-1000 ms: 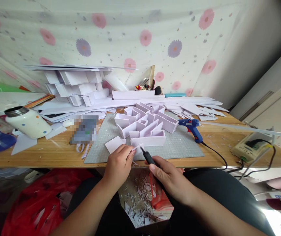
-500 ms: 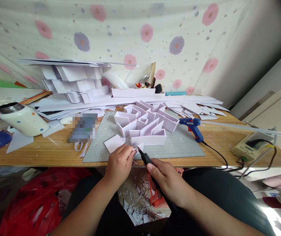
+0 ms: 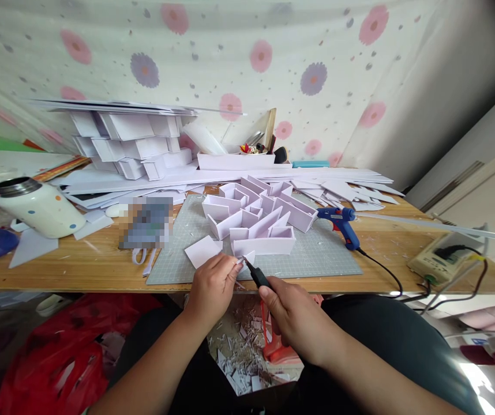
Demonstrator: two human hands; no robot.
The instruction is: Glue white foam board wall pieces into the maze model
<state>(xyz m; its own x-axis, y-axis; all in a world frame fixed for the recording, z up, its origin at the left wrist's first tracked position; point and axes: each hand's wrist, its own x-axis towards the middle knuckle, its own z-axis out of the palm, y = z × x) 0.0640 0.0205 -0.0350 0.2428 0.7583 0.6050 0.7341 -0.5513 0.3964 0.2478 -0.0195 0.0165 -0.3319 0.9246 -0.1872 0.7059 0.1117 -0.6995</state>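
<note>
My left hand (image 3: 213, 283) is closed, pinching a small piece of white board (image 3: 248, 257) by its edge above the front of the grey cutting mat (image 3: 317, 259). In my right hand (image 3: 293, 308) is a black-handled tool (image 3: 258, 275) with a thin metal tip. That tip meets the small piece close to my left fingertips; exactly how it touches is too small to make out. A flat white square (image 3: 203, 251) lies just beyond my left hand. Behind both hands stands a structure of joined white board strips (image 3: 262, 246) on the mat.
A blue glue gun (image 3: 343, 225) rests right of the structure, its cord running toward a power strip (image 3: 435, 259). At left are an open dotted bottle (image 3: 42, 208) and a blurred-out phone-like object (image 3: 147, 223). White boxes (image 3: 128, 127) are stacked behind; board offcuts (image 3: 351, 193) lie at back right.
Both hands stay in nearly the same place, still on the small piece and the tool. The view has shifted very slightly; nothing else visibly moved.
</note>
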